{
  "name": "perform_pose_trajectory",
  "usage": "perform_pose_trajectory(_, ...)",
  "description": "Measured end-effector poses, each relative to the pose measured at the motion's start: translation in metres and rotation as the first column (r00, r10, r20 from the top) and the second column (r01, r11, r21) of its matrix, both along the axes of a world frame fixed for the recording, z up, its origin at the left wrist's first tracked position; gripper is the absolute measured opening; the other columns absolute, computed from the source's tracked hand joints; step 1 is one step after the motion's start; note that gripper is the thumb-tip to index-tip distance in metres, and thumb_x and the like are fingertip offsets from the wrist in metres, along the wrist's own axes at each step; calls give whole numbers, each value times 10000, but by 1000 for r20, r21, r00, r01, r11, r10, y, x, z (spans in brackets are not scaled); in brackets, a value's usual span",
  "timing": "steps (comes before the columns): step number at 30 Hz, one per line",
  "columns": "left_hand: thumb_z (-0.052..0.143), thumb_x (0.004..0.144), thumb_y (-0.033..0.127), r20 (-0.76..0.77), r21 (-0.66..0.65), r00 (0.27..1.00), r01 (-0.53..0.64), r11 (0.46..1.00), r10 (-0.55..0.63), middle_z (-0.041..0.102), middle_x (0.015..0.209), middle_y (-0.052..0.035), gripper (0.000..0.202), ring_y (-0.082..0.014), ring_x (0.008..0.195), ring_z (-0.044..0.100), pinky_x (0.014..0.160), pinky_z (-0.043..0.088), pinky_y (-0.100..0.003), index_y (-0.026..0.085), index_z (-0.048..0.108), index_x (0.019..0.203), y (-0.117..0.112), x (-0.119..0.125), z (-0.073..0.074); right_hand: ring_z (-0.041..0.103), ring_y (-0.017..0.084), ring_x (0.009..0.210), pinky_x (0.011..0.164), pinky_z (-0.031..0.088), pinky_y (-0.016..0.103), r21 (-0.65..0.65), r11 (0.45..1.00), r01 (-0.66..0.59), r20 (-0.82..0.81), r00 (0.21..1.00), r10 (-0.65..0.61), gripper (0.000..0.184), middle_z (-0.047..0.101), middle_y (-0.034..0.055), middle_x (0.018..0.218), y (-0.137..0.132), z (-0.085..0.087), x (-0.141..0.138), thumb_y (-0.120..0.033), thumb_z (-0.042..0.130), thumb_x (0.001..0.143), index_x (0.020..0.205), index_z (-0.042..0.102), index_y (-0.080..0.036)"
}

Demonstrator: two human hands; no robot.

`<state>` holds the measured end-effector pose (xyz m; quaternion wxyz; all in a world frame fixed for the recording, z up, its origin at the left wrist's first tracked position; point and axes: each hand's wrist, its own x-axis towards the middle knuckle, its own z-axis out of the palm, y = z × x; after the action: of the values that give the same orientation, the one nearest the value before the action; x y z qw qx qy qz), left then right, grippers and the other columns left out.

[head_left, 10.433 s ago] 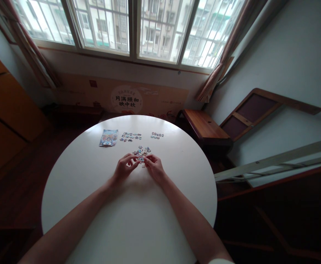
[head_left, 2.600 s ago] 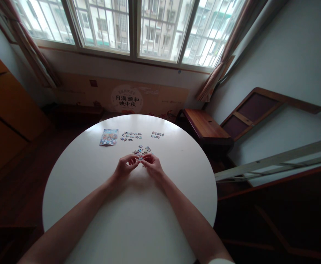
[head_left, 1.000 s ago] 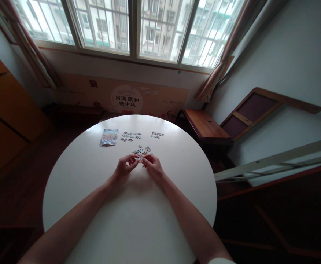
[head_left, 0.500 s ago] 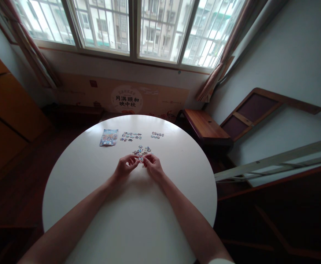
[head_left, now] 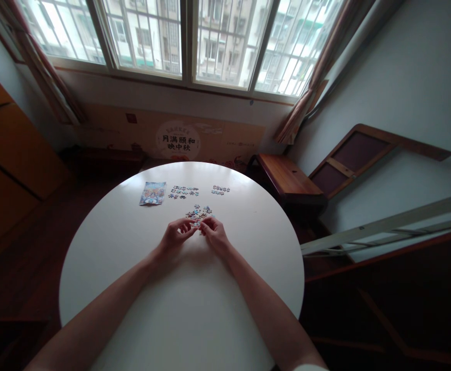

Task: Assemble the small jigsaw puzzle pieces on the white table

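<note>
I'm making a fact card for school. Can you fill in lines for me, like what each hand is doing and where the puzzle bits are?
Table: white, rounded
Left hand: at the near side of the loose pile; grip too small to tell
Right hand: same place, close to the left; grip unclear
Left rows: three rows of pieces, beside the picture sheet
Right rows: two rows

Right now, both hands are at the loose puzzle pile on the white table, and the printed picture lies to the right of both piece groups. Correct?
Not quite: the head view shows the printed picture to the left of both piece groups. The left hand and right hand are indeed at the loose puzzle pile on the white table.
</note>
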<state>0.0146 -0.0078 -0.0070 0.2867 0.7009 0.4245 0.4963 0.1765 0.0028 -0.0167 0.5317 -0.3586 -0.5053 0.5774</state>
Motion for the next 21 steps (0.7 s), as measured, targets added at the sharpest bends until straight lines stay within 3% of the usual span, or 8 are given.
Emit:
perform_pose_trajectory(7,660,765,287,-6,7,1000,19,1000,-19,613,610,6,230,-84,516,538,493,452,-184,153,677,951,0,0,-1,484,93,508,514,407,240,34,999,-32,36,999,31,278,581,-23,592,-1,-2,0,-420,698,704,763,575,-178)
perform_pose_trajectory(21,644,765,277,-24,-10,1000,4,1000,-4,629,631,-8,176,-97,537,555,514,457,-202,144,661,879,0,0,-3,491,89,516,517,417,233,48,998,-36,50,998,33,293,594,-18,610,0,-4,0,-432,690,710,778,573,-173)
